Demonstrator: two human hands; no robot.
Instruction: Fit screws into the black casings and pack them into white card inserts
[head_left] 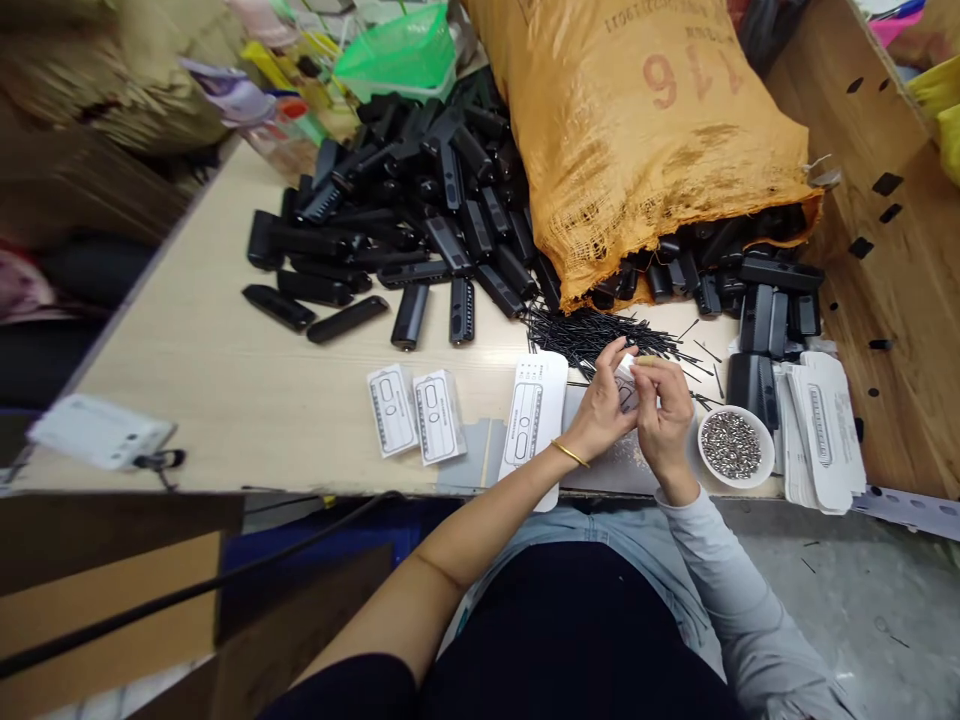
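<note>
Between my two hands is a small white printed box (625,384), mostly covered by fingers. My left hand (602,408) is wrapped around its left side, with a gold bangle at the wrist. The fingers of my right hand (663,400) pinch its upper edge. A flat unfolded white box (531,420) lies left of my hands. Farther left, two closed white boxes (415,415) stand side by side. Just beyond my hands spreads a heap of thin black sticks (600,335), their kind unclear. A white bowl (768,462) of small metal pieces sits right of my right hand.
Black handheld devices (442,200) are piled across the back of the table (202,330). An orange woven sack (645,130) spills more of them. Flat white boxes (829,430) are stacked at right beside a wooden panel (885,300). A white power bank-like block (101,432) lies at the left edge.
</note>
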